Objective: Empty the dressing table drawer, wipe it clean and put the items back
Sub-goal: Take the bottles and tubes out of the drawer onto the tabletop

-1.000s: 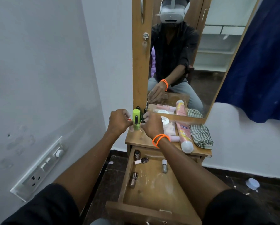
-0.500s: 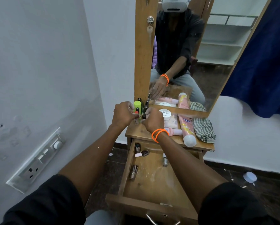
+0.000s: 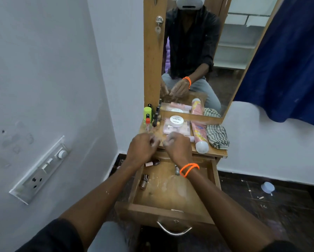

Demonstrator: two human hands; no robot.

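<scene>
The wooden drawer point(image 3: 168, 210) is pulled out, its floor smeared with white dust. Three small nail polish bottles lie in it: one point(image 3: 152, 163) at the back left, one point(image 3: 144, 180) by the left wall, one point(image 3: 177, 170) beside my right wrist. My left hand point(image 3: 143, 148) and my right hand point(image 3: 178, 148) hover over the table's front edge, blurred, fingers loosely curled, with nothing visible in them. On the table top stand a green bottle point(image 3: 147, 112) and several small bottles point(image 3: 155, 118). Beside them are a white jar point(image 3: 176, 121) on a pink box, a pink tube point(image 3: 198, 137) and a checked cloth point(image 3: 218, 136).
A mirror point(image 3: 225, 51) rises behind the table top. A switchboard point(image 3: 41, 170) is on the left wall close to my left arm. A blue curtain point(image 3: 288, 60) hangs at the right. A white cap point(image 3: 267, 187) lies on the dark floor. The drawer's metal handle point(image 3: 173, 230) points at me.
Both hands have drawn back from the cluster of small bottles at the table's back left to its front edge. The red-capped bottle now stands among those bottles.
</scene>
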